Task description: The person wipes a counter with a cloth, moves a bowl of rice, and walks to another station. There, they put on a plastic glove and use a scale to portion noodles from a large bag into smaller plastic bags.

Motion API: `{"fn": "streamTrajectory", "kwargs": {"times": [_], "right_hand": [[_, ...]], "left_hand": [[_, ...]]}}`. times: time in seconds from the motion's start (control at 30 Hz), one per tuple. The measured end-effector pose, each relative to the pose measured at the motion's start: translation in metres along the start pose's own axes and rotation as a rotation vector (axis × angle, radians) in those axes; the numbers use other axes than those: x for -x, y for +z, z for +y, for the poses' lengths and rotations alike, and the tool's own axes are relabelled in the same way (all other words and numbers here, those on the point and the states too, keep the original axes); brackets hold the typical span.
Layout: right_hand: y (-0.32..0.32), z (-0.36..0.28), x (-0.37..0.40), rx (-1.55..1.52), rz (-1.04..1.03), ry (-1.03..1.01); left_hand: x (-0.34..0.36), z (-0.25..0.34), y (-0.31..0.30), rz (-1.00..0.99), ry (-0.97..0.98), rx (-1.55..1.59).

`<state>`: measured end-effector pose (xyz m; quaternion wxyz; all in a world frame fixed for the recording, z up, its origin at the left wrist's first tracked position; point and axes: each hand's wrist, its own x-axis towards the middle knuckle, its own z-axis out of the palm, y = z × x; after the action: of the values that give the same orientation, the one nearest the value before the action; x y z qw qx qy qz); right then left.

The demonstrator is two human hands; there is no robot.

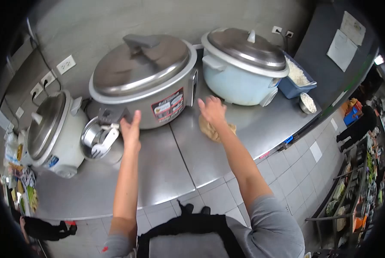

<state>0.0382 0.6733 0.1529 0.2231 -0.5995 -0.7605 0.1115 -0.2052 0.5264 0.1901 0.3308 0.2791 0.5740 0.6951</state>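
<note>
Three cookers [143,79], steel counter [156,165], tiled floor [282,187]

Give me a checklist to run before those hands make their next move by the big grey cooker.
1. Lid covering the grey cooker: ok, it is on.
2. Left hand secure on the cooker: cannot tell; it is beside the front, contact unclear.
3. Right hand clear of the tan cloth: cannot tell; the arm overlaps it.
4. Counter bare near the right hand: not ok, the cloth lies there.
5. Cooker unplugged: cannot tell; its cord cannot be traced.
</note>
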Motion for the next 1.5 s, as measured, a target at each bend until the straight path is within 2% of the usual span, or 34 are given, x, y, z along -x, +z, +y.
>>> {"fn": "streamTrajectory", "kwargs": {"times": [0.03,0.1,0.13,0.17,0.23,0.27,0.37,0.43,0.53,0.63,0.73,0.77,0.83,0.87,0.9,0.97,1.07,1.13,1.17,1.2,1.23,1.3,1.4,1.5], "right_hand": [[0.001,-0.007,-0.025,-0.214,0.123,-0.051],[0.011,-0.017,-0.075,-0.681,0.198,-0.037],[0.014,-0.017,-0.094,-0.825,0.099,-0.015],[0.018,-0.015,-0.105,-0.971,-0.01,0.009],[0.002,-0.027,-0.096,-0.941,-0.061,0.098],[0.009,-0.025,-0.095,-0.88,0.018,0.06],[0.016,-0.022,-0.093,-0.856,0.06,0.041],[0.007,-0.026,-0.074,-0.771,0.105,0.004],[0.01,-0.027,-0.046,-0.799,0.193,-0.04],[0.005,-0.025,-0.013,-0.857,0.13,-0.089],[0.001,-0.007,0.027,-0.549,0.123,-0.185],[0.0,0.005,0.043,-0.266,0.098,-0.211],[-0.001,0.038,0.073,0.307,0.018,-0.245],[-0.001,0.058,0.082,0.368,-0.156,-0.255],[0.005,0.081,0.09,0.318,-0.081,-0.289],[0.016,0.126,0.103,0.218,0.068,-0.373],[-0.018,0.174,0.119,0.31,-0.027,-0.05],[-0.036,0.248,0.133,0.337,0.187,-0.075],[-0.058,0.269,0.147,0.286,0.186,0.136],[-0.08,0.305,0.156,0.348,0.197,0.179],[-0.086,0.35,0.165,0.397,0.388,0.2],[-0.125,0.418,0.176,0.443,0.365,0.42],[-0.186,0.462,0.178,0.315,0.469,0.496],[-0.213,0.452,0.156,0.195,0.532,0.308]], "left_hand": [[-0.004,0.004,0.003,0.022,-0.063,0.087],[-0.018,-0.002,0.006,0.158,-0.195,0.066],[-0.023,-0.003,0.006,0.155,-0.263,0.064],[-0.018,0.004,0.009,0.14,-0.246,0.163],[-0.021,-0.002,0.009,0.208,-0.234,0.175],[-0.024,-0.01,0.004,0.196,-0.23,0.17],[-0.02,-0.016,0.003,0.166,-0.146,0.137],[-0.031,-0.021,-0.01,0.145,-0.15,0.117],[-0.037,-0.02,-0.02,0.142,-0.146,0.122],[-0.047,-0.033,-0.03,0.229,-0.043,0.13],[-0.047,-0.047,-0.042,0.109,0.003,0.182],[-0.045,-0.053,-0.041,0.053,0.015,0.187],[-0.02,-0.055,-0.016,0.104,-0.042,0.153],[0.0,-0.053,0.004,0.115,-0.06,0.113],[0.02,-0.053,0.024,0.127,-0.074,0.078],[0.051,-0.063,0.05,0.008,-0.057,0.018],[0.086,-0.076,0.071,-0.088,-0.034,-0.059],[0.102,-0.062,0.072,-0.072,-0.031,-0.073],[0.108,-0.058,0.074,-0.063,-0.025,-0.073],[0.104,-0.063,0.061,-0.049,-0.029,-0.052],[0.106,-0.063,0.054,-0.009,-0.001,-0.07],[0.111,-0.069,0.037,0.133,0.037,-0.108],[0.132,-0.07,0.032,0.299,0.054,-0.177],[0.14,-0.074,0.041,0.296,0.041,-0.113]]}}
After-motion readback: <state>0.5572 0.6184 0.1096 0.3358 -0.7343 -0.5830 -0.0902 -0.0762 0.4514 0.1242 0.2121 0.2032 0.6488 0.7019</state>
